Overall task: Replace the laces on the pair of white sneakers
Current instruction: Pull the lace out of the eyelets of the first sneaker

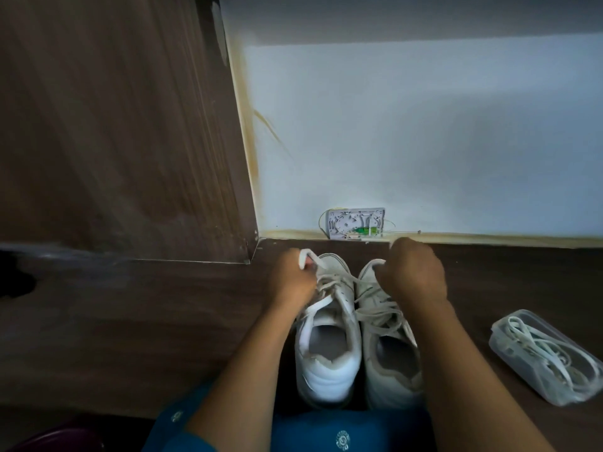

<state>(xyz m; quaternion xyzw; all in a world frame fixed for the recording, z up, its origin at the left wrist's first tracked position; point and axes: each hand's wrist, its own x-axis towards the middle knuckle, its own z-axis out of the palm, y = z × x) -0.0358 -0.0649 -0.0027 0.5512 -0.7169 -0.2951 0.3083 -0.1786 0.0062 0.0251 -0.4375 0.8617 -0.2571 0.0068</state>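
From my head camera, looking down: the two white sneakers stand side by side on the dark wooden floor [146, 321] just in front of my knees, toes pointing away toward the white wall [424, 141]. The left sneaker [326, 350] and the right sneaker [388, 360] touch along their inner sides, and both are laced.

My left hand [293, 282] is at the far end of the left sneaker, fingers curled and pinching a flat white lace [311, 257] that loops up over them. My right hand [414, 275] hangs over the toe of the right sneaker, fingers curled under; I cannot tell whether they grip anything.

Near right on the floor, well apart from the shoes, lies a clear plastic container [509, 327] holding a tangle of spare laces [551, 357]. A small box [357, 223] sits at the foot of the wall, beyond the shoes.
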